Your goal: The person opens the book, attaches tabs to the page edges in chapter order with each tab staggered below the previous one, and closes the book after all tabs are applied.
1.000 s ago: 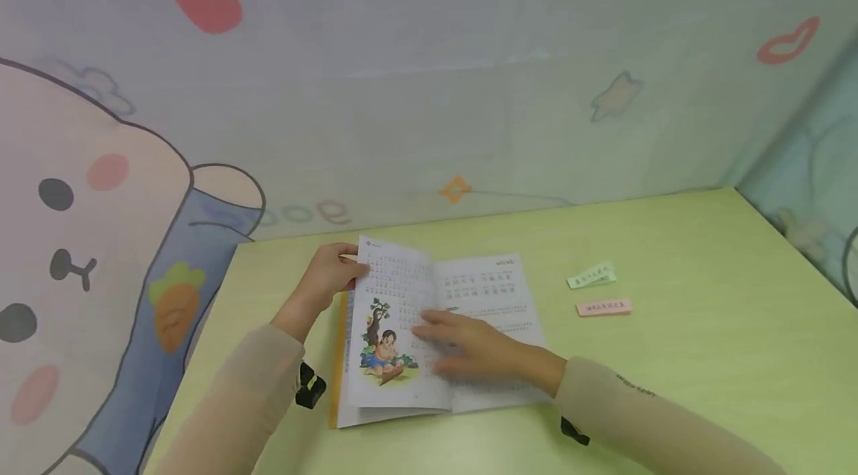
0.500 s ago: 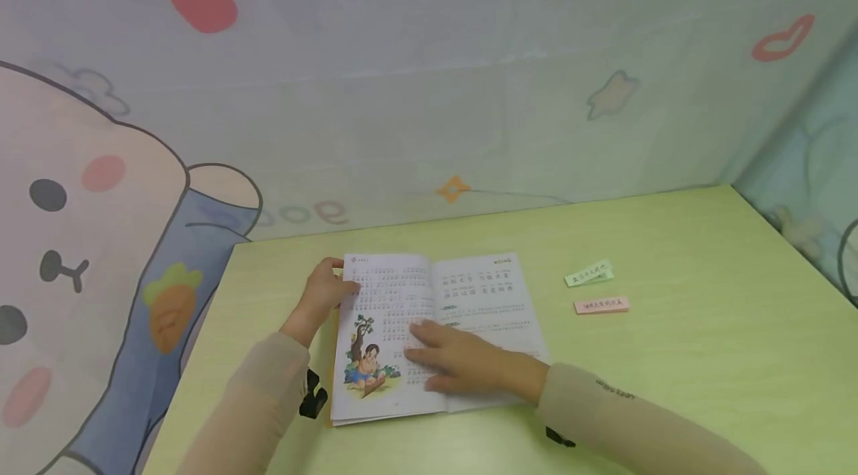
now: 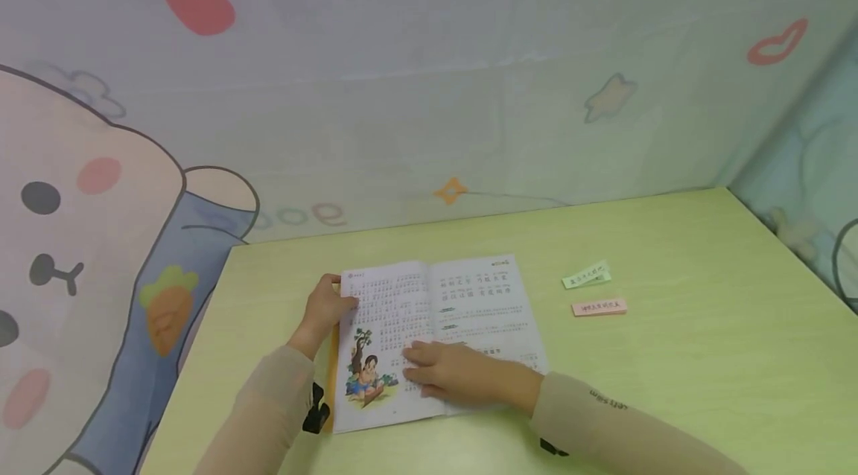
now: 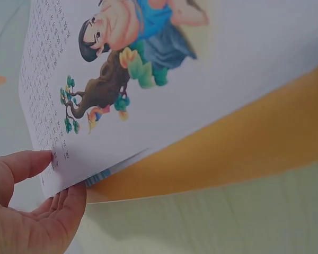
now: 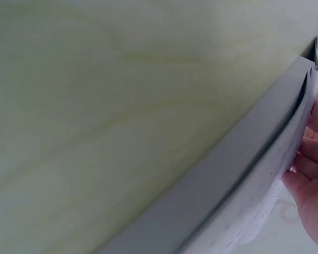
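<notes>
An open book [image 3: 477,311] with printed text lies on the light green table. Its left page bears a colour picture of a child by a tree [image 3: 367,374]. My left hand [image 3: 323,317] pinches the outer edge of the left page, thumb on top and fingers underneath. In the left wrist view, an orange cover edge [image 4: 217,159] shows below that page. My right hand [image 3: 459,372] rests with extended fingers over the lower part of the book, across the fold. The right wrist view shows the lower page edges [image 5: 244,190] beside the fingers [image 5: 312,153].
To the right of the book lie a green paper strip [image 3: 586,275] and a pink paper strip [image 3: 599,307], both with handwriting. A cloth printed with hearts and a large bear [image 3: 87,237] stands behind and left of the table [image 3: 684,356].
The raised left page has come down flatter to the left, with my left hand lowering along its edge. My right hand has slid slightly toward me and left over the pages.
</notes>
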A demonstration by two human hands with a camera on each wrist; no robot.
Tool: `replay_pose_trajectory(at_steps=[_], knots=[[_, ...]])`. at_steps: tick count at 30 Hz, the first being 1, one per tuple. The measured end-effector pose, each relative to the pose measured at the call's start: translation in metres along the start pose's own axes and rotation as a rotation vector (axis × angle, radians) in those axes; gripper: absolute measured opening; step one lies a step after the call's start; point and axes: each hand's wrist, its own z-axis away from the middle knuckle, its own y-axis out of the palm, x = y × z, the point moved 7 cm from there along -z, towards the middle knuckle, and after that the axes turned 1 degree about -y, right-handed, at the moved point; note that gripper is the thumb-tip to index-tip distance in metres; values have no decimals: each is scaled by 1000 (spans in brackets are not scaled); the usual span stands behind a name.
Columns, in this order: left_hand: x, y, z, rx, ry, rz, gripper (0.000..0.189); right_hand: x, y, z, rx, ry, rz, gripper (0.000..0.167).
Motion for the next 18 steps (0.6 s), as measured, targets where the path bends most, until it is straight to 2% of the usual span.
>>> replay_pose_trajectory(at_steps=[6,11,13,18], knots=[[-2,1,2,-35,38,-85,60,2,6,-1,21,6,48,38],[-14,3,5,-66,86,-169,64,4,9,-4,49,-5,103,38],[-20,6,6,-62,104,-230,63,3,8,-5,56,-6,123,37],[-30,21,8,2,109,-335,56,3,6,-5,64,-10,143,37]])
